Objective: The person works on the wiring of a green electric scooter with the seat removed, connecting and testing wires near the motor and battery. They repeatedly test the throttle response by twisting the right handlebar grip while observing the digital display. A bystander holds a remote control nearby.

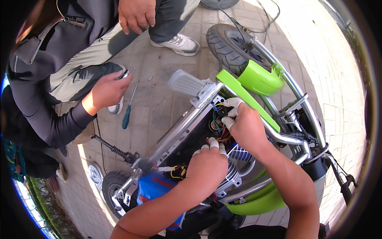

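A co-worker's hand (106,91) holds a small metal piece (125,74); a screwdriver (126,117) lies on the paving (148,89). Inside the silver frame (180,124), the left hand (207,167) (fingertips wrapped white) is at coloured wires (217,116) — whether its grip holds any, I cannot tell. The right hand (247,128) meets them too — thumb and forefinger apart, grip unclear.

A teal-handled screwdriver (127,114) lies on paving (153,97) beside a co-worker (79,46) wearing white shoes (181,44).

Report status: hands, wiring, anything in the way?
Left hand and right hand at coloured wires inside metal frame; grip unclear. Wires exposed, partly hidden by hands. No other obstruction seen.
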`<action>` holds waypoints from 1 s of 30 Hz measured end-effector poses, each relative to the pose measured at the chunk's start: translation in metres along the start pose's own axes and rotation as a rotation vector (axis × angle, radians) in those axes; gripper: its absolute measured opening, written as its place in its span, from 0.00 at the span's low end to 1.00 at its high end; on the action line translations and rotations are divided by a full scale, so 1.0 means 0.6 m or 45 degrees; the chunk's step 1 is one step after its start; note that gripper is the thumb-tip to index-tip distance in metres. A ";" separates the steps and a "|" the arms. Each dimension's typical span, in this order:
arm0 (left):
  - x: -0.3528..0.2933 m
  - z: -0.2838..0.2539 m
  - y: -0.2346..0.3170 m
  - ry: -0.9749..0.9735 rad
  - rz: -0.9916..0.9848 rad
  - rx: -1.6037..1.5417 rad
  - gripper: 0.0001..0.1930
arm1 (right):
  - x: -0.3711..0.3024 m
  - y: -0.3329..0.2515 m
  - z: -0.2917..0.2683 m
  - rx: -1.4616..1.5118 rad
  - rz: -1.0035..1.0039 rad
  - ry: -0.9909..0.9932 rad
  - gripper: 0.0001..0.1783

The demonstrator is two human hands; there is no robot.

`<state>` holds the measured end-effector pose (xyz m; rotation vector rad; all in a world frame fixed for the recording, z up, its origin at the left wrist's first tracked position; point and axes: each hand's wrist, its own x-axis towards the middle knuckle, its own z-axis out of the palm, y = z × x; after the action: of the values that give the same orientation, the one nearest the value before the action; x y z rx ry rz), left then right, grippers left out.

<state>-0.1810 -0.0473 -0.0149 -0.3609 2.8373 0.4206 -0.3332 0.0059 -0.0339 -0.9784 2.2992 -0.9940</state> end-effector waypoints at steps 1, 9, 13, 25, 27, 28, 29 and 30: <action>0.001 0.001 0.000 0.016 -0.004 -0.018 0.13 | 0.001 -0.001 0.001 -0.018 -0.004 0.004 0.20; 0.029 -0.006 -0.032 -0.037 -0.266 -0.535 0.11 | 0.001 -0.015 -0.001 0.047 0.110 -0.024 0.22; 0.039 -0.010 -0.048 -0.043 -0.319 -0.628 0.12 | -0.001 -0.011 -0.002 0.031 0.029 -0.030 0.22; 0.055 -0.013 -0.056 -0.011 -0.433 -0.489 0.15 | -0.082 -0.004 -0.028 -0.525 -0.721 -0.361 0.17; 0.056 -0.010 -0.053 0.054 -0.417 -0.438 0.14 | -0.104 -0.001 -0.023 -0.604 -0.715 -0.331 0.23; 0.055 -0.003 -0.053 0.133 -0.394 -0.416 0.13 | -0.108 -0.003 -0.022 -0.639 -0.691 -0.374 0.24; 0.053 0.002 -0.052 0.212 -0.371 -0.394 0.13 | -0.111 -0.006 -0.022 -0.674 -0.668 -0.418 0.26; 0.054 0.005 -0.054 0.236 -0.369 -0.362 0.13 | -0.113 -0.008 -0.022 -0.709 -0.642 -0.462 0.28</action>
<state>-0.2021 -0.0830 -0.0346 -0.8959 2.8357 0.7636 -0.2952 0.0602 -0.0138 -1.8554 2.0843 -0.2744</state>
